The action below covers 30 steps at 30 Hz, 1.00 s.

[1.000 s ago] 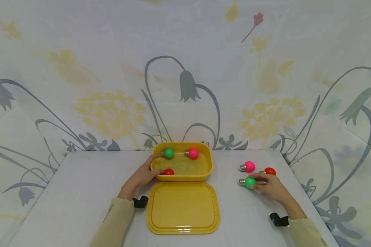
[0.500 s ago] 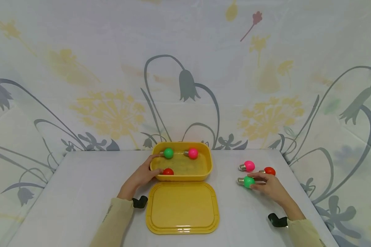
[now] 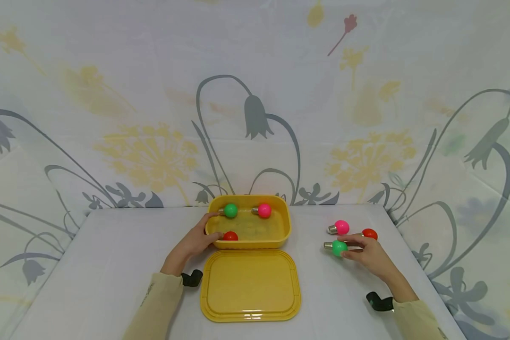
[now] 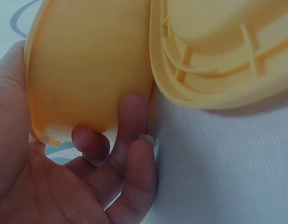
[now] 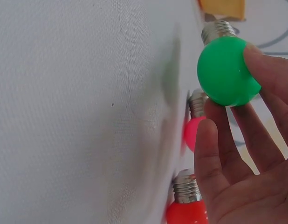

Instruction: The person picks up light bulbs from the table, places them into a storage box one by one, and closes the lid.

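Note:
Between the thumb and fingertips of my right hand [image 3: 369,255] is a green light bulb [image 3: 339,248], its metal screw base pointing left. The right wrist view shows this bulb [image 5: 229,71] held off the white cloth, its shadow apart from it. My left hand [image 3: 194,241] grips the left end of a yellow plastic box [image 3: 259,245], thumb at the near corner. In the left wrist view, fingers [image 4: 134,116] press the box's outer wall [image 4: 88,60]. Inside the box lie a green bulb [image 3: 231,210], a pink bulb [image 3: 264,210] and a red bulb [image 3: 230,236], partly hidden by the front rim.
In front of the box lies a yellow lid [image 3: 250,285]. A pink bulb [image 3: 342,227] and a red bulb [image 3: 369,234] rest on the white table [image 3: 110,274] just beyond my right hand. Patterned cloth [image 3: 255,141] hangs behind the table.
My right hand has shifted slightly left and away from me, raising the green bulb a little. My left hand keeps its grip on the box.

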### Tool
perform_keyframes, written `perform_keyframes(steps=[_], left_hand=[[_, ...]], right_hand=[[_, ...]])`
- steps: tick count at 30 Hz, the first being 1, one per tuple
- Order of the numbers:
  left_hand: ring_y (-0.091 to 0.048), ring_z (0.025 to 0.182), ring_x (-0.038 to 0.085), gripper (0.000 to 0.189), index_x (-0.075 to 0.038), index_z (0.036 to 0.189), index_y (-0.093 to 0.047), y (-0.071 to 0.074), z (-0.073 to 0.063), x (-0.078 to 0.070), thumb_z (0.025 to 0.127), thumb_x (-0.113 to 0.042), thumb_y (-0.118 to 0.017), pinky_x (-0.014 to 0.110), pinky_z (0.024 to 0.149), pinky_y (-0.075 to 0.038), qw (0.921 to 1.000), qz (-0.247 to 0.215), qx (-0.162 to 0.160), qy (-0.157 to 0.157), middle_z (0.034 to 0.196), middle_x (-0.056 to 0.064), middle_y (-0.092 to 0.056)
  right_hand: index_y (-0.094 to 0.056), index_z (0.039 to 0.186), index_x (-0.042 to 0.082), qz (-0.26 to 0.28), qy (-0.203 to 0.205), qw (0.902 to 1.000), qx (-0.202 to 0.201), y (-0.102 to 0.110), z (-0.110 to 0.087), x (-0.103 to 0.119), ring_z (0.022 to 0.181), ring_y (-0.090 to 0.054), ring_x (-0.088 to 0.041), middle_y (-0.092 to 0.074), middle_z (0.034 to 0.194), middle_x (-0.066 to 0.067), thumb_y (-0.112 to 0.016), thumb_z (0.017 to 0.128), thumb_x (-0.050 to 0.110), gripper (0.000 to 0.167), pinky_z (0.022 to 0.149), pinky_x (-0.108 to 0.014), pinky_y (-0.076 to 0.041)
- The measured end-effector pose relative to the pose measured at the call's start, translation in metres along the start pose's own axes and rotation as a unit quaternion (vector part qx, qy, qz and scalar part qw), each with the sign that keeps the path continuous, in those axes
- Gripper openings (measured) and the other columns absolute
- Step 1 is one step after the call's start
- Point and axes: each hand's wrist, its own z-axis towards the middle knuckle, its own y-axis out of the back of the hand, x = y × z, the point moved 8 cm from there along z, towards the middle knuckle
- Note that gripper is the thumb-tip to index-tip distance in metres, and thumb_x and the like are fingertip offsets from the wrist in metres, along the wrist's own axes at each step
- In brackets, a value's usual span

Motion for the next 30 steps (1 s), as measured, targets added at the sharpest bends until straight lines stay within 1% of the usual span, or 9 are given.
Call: perform_keyframes(steps=[12,18,26,30], left_hand=[[-0.049,0.117,0.035,0.067,-0.019,0.15,-0.034,0.0,0.0,0.002,0.093,-0.026,-0.068,0.048,0.101,-0.038,1.0,-0.003,0.0,0.006,0.145,0.024,-0.043],[-0.048,0.119,0.035,0.067,-0.018,0.151,-0.034,-0.001,-0.001,0.002,0.093,-0.026,-0.068,0.049,0.102,-0.038,1.0,-0.006,0.001,0.006,0.146,0.025,-0.043],[-0.047,0.122,0.036,0.067,-0.019,0.151,-0.034,0.0,0.0,0.002,0.094,-0.025,-0.068,0.05,0.105,-0.036,0.9999,-0.011,0.003,0.009,0.147,0.025,-0.042],[-0.046,0.123,0.036,0.068,-0.019,0.151,-0.034,-0.001,0.0,0.003,0.093,-0.025,-0.068,0.051,0.106,-0.035,0.9999,-0.012,0.004,0.008,0.147,0.026,-0.042]], right_hand=[[-0.068,0.121,0.001,-0.005,0.013,0.9999,0.009,-0.004,0.002,0.006,0.104,-0.063,-0.038,-0.064,0.12,-0.018,-0.078,0.086,0.01,0.038,0.082,-0.023,-0.053],[-0.068,0.122,0.003,-0.01,0.011,0.9998,0.013,-0.005,0.002,0.011,0.105,-0.063,-0.036,-0.064,0.121,-0.018,-0.078,0.086,0.011,0.038,0.083,-0.024,-0.053],[-0.068,0.123,0.004,-0.003,0.015,0.9998,0.016,-0.007,0.002,0.017,0.104,-0.063,-0.034,-0.063,0.122,-0.017,-0.078,0.086,0.012,0.039,0.083,-0.022,-0.052],[-0.068,0.123,0.005,-0.008,0.014,0.9998,0.014,-0.007,0.003,0.018,0.104,-0.063,-0.034,-0.064,0.121,-0.017,-0.078,0.086,0.013,0.039,0.082,-0.021,-0.052]])
